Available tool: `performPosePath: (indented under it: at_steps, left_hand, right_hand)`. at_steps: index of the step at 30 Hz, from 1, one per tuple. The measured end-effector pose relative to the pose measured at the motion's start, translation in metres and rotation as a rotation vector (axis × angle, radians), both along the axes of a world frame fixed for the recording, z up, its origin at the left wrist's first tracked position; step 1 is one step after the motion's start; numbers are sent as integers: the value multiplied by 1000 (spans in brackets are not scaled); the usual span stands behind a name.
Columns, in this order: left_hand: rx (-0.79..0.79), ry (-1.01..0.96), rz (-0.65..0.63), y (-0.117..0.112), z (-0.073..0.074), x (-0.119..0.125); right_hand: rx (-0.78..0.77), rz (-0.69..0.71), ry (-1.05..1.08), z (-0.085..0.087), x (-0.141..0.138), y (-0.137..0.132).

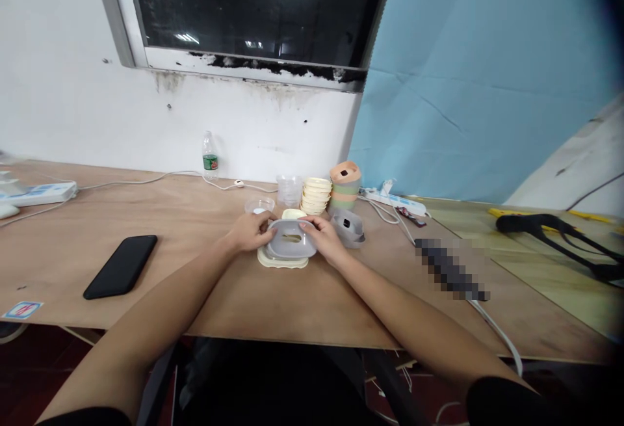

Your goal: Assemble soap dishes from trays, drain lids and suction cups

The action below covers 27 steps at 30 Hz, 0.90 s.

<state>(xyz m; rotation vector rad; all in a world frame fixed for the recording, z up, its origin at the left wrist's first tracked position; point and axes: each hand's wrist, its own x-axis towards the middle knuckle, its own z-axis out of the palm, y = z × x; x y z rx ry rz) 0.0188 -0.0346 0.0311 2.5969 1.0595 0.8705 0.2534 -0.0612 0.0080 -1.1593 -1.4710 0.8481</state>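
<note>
My left hand (249, 232) and my right hand (325, 237) grip the two sides of a grey square container (291, 240) with an oval slot in its top. It rests on a cream-coloured square lid or tray (283, 261) lying flat on the wooden table (195, 283). Both hands have fingers curled over the grey piece's edges. Another cream piece (293, 214) shows just behind it.
Behind stand a stack of cream lids (316, 195), a stack of orange and green containers (345, 186), a grey container (348, 226), clear plastic cups (289, 189) and a water bottle (210, 155). A black phone (121, 266) lies left. Power strips and cables run right.
</note>
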Motion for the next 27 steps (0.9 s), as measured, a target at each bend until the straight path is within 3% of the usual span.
performPosePath:
  at_steps: [4, 13, 23, 27]
  left_hand:
    - [-46, 156, -63, 13, -8, -3]
    - [-163, 174, -74, 30, -24, -2]
    - [-212, 166, -157, 25, -12, -4]
    - [-445, 254, -150, 22, -10, -4]
  right_hand:
    - [-96, 31, -206, -9, 1, 4]
    - [93, 10, -447, -12, 2, 8]
    - [82, 13, -491, -13, 2, 12]
    - [57, 28, -497, -13, -1, 13]
